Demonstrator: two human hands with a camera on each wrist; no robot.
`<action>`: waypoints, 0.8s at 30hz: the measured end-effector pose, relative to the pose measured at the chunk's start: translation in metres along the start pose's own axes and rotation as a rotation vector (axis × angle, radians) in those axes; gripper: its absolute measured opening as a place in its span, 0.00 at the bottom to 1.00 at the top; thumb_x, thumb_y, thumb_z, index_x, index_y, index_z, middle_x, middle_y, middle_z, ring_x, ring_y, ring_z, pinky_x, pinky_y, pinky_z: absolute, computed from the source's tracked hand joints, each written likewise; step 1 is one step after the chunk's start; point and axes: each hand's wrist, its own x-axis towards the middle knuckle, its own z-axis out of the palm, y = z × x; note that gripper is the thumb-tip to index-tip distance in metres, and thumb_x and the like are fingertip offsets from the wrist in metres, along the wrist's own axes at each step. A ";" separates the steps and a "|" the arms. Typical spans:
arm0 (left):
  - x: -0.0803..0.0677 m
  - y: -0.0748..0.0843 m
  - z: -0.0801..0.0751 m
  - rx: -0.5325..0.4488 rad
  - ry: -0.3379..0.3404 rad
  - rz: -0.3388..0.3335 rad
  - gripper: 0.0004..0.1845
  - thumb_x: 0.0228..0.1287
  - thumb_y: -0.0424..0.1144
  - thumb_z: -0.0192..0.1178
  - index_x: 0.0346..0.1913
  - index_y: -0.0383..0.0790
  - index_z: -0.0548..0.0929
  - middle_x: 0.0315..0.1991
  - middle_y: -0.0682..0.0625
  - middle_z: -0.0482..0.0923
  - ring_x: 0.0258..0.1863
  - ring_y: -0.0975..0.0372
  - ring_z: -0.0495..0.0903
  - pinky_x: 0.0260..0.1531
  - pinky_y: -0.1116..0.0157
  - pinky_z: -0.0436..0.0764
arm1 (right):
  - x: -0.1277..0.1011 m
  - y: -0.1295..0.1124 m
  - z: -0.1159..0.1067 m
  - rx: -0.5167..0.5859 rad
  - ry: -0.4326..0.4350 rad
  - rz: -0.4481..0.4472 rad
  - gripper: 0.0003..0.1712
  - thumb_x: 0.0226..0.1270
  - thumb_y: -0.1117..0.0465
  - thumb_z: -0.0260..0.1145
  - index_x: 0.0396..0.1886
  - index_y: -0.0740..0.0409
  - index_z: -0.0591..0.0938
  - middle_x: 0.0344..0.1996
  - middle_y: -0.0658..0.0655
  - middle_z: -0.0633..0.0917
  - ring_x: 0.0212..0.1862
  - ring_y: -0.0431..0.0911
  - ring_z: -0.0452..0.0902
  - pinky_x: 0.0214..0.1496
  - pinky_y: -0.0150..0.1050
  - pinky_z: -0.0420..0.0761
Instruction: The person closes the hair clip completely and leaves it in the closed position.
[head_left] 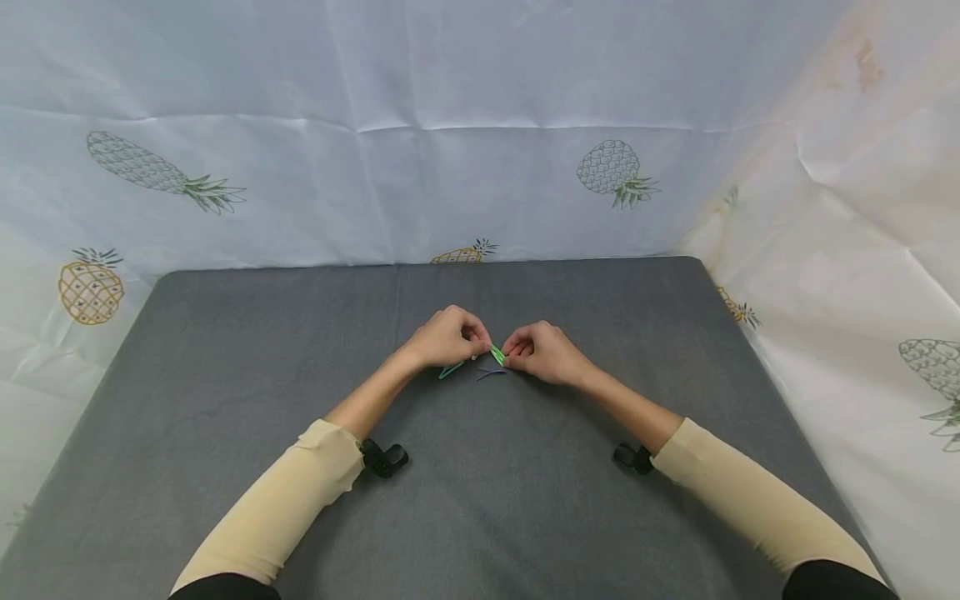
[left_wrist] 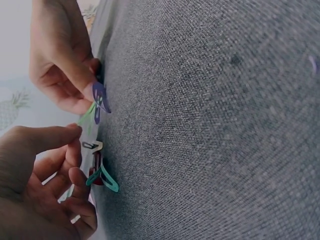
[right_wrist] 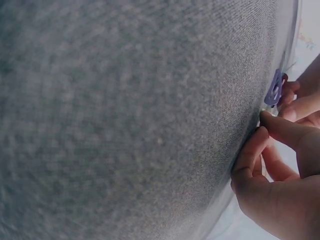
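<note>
My left hand (head_left: 450, 337) and right hand (head_left: 547, 354) meet over the far middle of the table. Between them they pinch a bright green snap hair clip (head_left: 497, 356), each hand with thumb and fingertips at one end. Just on the near side lies a purple hair clip (head_left: 491, 372) with its two parts spread; it overlaps the green one in the left wrist view. Beside my left hand, a teal hair clip (left_wrist: 114, 185) lies spread in a V. A dark red clip (left_wrist: 97, 161) and a pale clip (left_wrist: 94, 146) show close to it, partly hidden by my fingers in the head view.
Grey cloth covers the table (head_left: 480, 500). White curtains (head_left: 480, 183) with pineapple prints hang behind and at the sides. A black wrist mount (head_left: 384, 458) sits by the left sleeve, another mount (head_left: 632, 459) by the right. A small purple piece (left_wrist: 313, 64) lies at the left wrist view's edge.
</note>
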 end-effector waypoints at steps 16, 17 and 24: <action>-0.002 0.001 -0.003 -0.026 0.016 0.032 0.10 0.73 0.36 0.70 0.49 0.33 0.93 0.36 0.43 0.91 0.26 0.68 0.76 0.31 0.69 0.74 | 0.002 0.001 -0.001 -0.008 0.033 -0.022 0.04 0.72 0.67 0.72 0.42 0.61 0.91 0.32 0.56 0.90 0.31 0.38 0.81 0.38 0.34 0.81; -0.002 0.001 -0.003 -0.025 0.016 0.036 0.10 0.73 0.36 0.70 0.50 0.32 0.92 0.36 0.42 0.91 0.26 0.68 0.77 0.32 0.69 0.74 | 0.002 0.001 -0.001 -0.010 0.036 -0.024 0.04 0.72 0.67 0.72 0.42 0.61 0.91 0.32 0.56 0.90 0.31 0.38 0.81 0.38 0.34 0.81; -0.004 0.001 -0.005 -0.043 0.013 0.064 0.10 0.74 0.33 0.68 0.52 0.32 0.92 0.37 0.41 0.91 0.28 0.67 0.78 0.33 0.68 0.75 | 0.005 0.000 -0.006 -0.039 0.065 -0.068 0.06 0.72 0.69 0.68 0.41 0.61 0.90 0.33 0.57 0.91 0.32 0.39 0.82 0.39 0.34 0.81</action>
